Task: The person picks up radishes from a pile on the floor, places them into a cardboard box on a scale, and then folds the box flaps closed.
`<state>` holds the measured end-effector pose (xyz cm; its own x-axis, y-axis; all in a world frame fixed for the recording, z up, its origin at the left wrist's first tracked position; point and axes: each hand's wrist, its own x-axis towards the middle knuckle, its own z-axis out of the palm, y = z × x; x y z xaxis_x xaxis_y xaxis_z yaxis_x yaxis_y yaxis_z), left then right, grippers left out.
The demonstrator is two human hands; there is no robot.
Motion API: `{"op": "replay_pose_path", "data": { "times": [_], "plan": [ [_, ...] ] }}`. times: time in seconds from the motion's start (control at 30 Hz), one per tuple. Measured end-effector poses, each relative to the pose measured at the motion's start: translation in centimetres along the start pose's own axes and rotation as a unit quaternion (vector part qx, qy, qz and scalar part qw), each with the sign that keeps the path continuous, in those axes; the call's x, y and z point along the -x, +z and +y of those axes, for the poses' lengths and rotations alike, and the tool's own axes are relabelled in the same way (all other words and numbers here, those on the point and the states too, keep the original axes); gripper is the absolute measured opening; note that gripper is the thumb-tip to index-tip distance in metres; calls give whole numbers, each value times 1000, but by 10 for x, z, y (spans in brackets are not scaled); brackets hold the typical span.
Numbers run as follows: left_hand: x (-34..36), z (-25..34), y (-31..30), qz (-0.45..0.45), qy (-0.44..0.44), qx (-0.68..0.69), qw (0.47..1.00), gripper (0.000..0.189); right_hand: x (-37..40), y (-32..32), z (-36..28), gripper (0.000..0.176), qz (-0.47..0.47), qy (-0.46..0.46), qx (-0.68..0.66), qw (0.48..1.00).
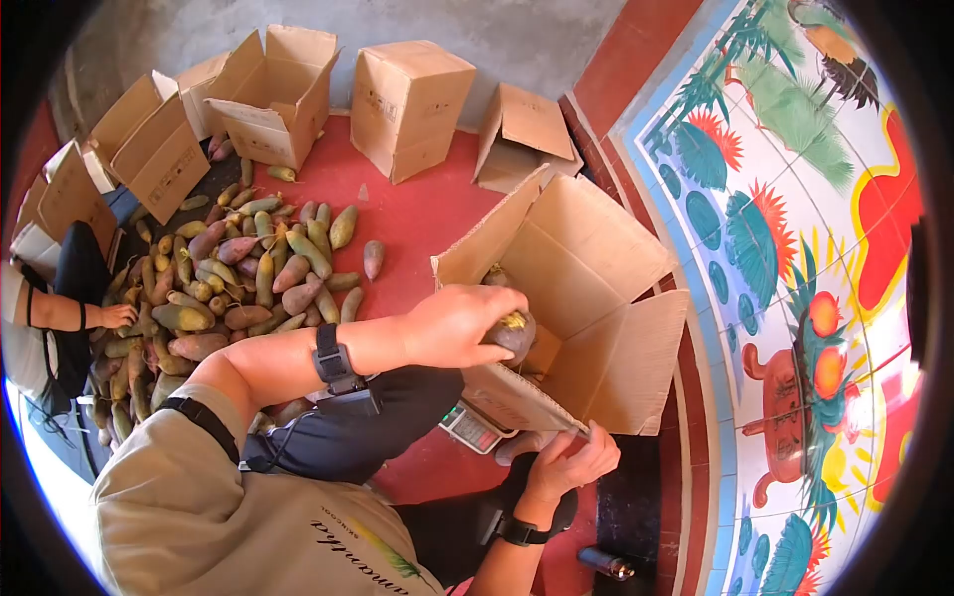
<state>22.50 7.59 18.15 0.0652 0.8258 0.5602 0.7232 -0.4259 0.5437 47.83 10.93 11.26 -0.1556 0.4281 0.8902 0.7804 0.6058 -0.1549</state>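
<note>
My left hand is closed around a dark purplish radish with a yellow-green top, over the near left side of an open cardboard box. Another root shows just past my fingers, inside the box. The front edge of the box is gripped by my right hand, whose fingers wrap over the flap. Below the box, a scale with a digital display is partly visible. The lower inside of the box is mostly hidden by my left hand and the front flap.
A large pile of green and pink radishes covers the red floor at left. Beside it a co-worker's hand reaches in. Several cardboard boxes line the wall. A painted tile wall stands at right; a dark cylinder lies low.
</note>
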Motion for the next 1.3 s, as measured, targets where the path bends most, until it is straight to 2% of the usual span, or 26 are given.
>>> {"op": "replay_pose_path", "data": {
  "times": [0.1, 0.17, 0.3, 0.37, 0.43, 0.47, 0.5, 0.57, 0.6, 0.67, 0.7, 0.73, 0.77, 0.83, 0.9, 0.97, 1.03, 1.07, 1.13, 1.3],
  "plan": [
    [2, -3, 0, 5, -4, -17, 1000, 49, 2, -1, -1, 26, -8, 1, -6, 1000],
    [6, -4, -8, 78, 32, -9, 996, 45, 2, -1, 0, 27, -12, 1, -8, 1000],
    [37, -25, -29, 141, 53, -94, 984, 37, 1, -2, 0, 26, -21, -7, 5, 1000],
    [62, -37, -46, 117, -48, -88, 988, 31, 1, -3, 0, 25, -28, -5, 1, 1000],
    [85, -55, -53, 177, -113, -14, 978, 23, 1, -5, 1, 25, -37, -9, 14, 999],
    [97, -59, -55, 197, -228, 96, 949, 18, 0, -6, -1, 25, -44, -10, 11, 999],
    [111, -77, -51, 215, -247, 97, 940, 20, 2, -7, -1, 25, -57, -11, 7, 998],
    [148, -107, -51, 174, -326, 33, 928, 18, 3, -5, 1, 23, -37, -20, 21, 999],
    [170, -124, -48, 174, -334, 34, 926, 18, 0, -4, 2, 20, -23, -36, 22, 999],
    [221, -157, -40, 46, -355, -110, 927, 15, 1, -6, 0, 20, -33, -25, 25, 999],
    [246, -169, -37, 45, -361, -109, 925, 15, 0, -6, -1, 20, -35, -13, 30, 999],
    [271, -178, -32, 9, -405, -105, 908, 16, 0, -6, 0, 19, -35, -25, 35, 998],
    [291, -183, -31, -28, -446, -101, 889, 16, -1, -5, 0, 19, -40, -27, 34, 998],
    [320, -180, -29, -136, -570, -169, 793, 19, 0, -5, 0, 19, -37, -21, 38, 998],
    [373, -179, -30, -312, -582, -233, 714, 19, 0, -4, -2, 20, -40, -25, 32, 998],
    [400, -161, -39, -364, -563, -289, 683, 21, 1, -5, 1, 21, -30, -17, 48, 998],
    [421, -152, -40, -363, -606, -341, 620, 23, 0, -4, -1, 21, -27, -20, 53, 998],
    [432, -149, -41, -363, -606, -340, 621, 23, 1, -4, 0, 21, -25, -18, 56, 998],
    [453, -146, -39, -365, -644, -324, 589, 26, 2, -4, 2, 22, -24, -17, 58, 998],
    [463, -152, -31, -411, -644, -305, 569, 27, 1, -2, 1, 22, -23, -3, 61, 998]
  ]
}}
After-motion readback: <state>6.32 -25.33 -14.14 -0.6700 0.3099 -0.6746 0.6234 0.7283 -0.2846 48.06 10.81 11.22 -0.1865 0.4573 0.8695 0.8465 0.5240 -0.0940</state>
